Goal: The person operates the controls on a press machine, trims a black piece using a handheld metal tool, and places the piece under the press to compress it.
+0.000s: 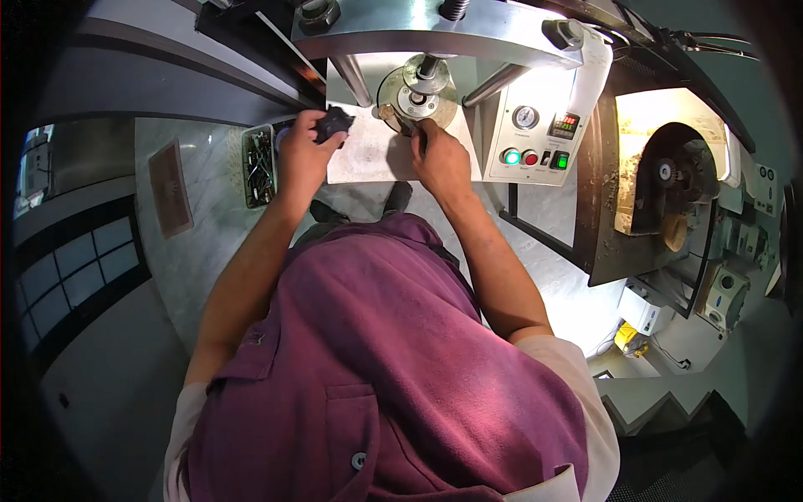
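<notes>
Rn, L hand point(308, 151) has fingers clamped on a black lump point(335, 125) over the white bench's point(364, 159) L edge. R hand point(441, 159) pinches a small tool point(390, 112) by the round metal plate point(447, 107); can't tell if they touch. Ctrl panel point(537, 138) stands to the R, one btn lit.

My left forearm point(253, 266) and right forearm point(499, 263) are bare and both reach forward. My left hand point(301, 155) is bent into a grip, its thumb apart from the forefinger. My right hand point(443, 161) shows its back upward, with fingers curled; how tightly they close, I cannot quite see.
</notes>
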`<move>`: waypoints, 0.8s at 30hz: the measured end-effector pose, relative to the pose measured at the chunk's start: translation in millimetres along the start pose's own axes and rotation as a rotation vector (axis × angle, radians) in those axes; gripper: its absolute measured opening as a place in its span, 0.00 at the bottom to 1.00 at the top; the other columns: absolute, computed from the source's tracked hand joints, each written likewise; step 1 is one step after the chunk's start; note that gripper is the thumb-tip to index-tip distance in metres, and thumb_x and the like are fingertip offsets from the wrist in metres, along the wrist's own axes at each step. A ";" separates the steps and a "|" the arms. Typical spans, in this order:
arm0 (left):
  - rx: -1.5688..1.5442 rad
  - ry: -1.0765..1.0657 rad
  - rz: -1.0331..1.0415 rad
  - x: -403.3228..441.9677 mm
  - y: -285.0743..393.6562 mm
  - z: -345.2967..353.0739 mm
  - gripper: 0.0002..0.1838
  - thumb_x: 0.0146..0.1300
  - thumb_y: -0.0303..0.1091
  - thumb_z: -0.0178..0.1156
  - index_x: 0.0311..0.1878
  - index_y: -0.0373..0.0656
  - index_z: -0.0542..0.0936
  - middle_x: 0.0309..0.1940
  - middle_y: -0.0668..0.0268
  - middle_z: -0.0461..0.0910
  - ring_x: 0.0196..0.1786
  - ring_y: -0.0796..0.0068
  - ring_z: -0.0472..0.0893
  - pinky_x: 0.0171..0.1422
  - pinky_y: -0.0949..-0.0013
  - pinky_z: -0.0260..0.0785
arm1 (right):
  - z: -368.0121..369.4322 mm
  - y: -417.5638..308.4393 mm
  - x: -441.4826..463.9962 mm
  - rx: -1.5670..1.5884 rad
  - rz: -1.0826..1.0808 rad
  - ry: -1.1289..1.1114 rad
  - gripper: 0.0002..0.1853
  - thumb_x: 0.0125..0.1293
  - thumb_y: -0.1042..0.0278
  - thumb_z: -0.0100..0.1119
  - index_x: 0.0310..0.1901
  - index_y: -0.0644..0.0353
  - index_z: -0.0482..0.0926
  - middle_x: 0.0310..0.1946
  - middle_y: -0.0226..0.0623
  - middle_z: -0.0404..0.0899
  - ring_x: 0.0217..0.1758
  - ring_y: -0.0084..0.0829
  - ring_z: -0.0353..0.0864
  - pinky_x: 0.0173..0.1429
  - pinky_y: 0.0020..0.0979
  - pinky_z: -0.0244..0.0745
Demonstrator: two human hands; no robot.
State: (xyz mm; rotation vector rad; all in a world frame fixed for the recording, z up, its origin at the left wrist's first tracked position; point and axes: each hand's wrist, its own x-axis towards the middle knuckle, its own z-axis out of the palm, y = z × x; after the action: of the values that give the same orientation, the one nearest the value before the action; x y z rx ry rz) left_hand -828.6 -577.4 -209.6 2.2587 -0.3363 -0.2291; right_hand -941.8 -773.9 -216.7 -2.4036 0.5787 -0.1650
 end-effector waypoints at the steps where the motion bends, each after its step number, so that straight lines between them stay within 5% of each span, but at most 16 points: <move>1: 0.046 -0.053 -0.002 2.5 4.8 3.8 0.27 0.53 0.31 0.76 0.57 0.41 0.78 0.38 0.56 0.85 0.41 0.70 0.85 0.47 0.68 0.76 | 3.0 -0.4 -1.9 -0.008 -0.024 -0.010 0.11 0.67 0.62 0.55 0.43 0.61 0.77 0.32 0.51 0.83 0.35 0.52 0.84 0.40 0.49 0.78; 9: -0.414 -0.185 -0.070 4.2 1.6 22.7 0.25 0.56 0.27 0.74 0.55 0.31 0.78 0.39 0.58 0.86 0.40 0.76 0.85 0.44 0.75 0.75 | 18.2 -15.6 -16.8 0.006 -0.018 -0.102 0.11 0.67 0.62 0.56 0.42 0.61 0.76 0.30 0.51 0.83 0.32 0.52 0.84 0.37 0.49 0.79; 16: -0.224 -0.074 -0.121 -13.8 -7.3 1.4 0.24 0.56 0.31 0.74 0.54 0.35 0.78 0.38 0.58 0.87 0.39 0.76 0.85 0.43 0.74 0.74 | 4.7 -17.3 -23.4 0.023 0.052 -0.082 0.12 0.67 0.62 0.56 0.44 0.62 0.74 0.27 0.52 0.83 0.30 0.53 0.84 0.36 0.49 0.79; 24: -0.021 -0.124 0.151 -8.3 15.3 0.0 0.25 0.56 0.33 0.75 0.57 0.43 0.80 0.45 0.60 0.83 0.42 0.74 0.83 0.45 0.71 0.77 | 28.0 -33.6 -34.1 0.154 0.016 -0.184 0.14 0.68 0.63 0.54 0.47 0.64 0.70 0.24 0.56 0.82 0.28 0.56 0.84 0.35 0.54 0.79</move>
State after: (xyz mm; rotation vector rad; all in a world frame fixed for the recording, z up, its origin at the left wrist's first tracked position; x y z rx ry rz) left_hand -839.0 -584.3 -197.5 2.1918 -0.5649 -0.2926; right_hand -952.8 -719.6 -216.5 -2.2348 0.4821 0.0180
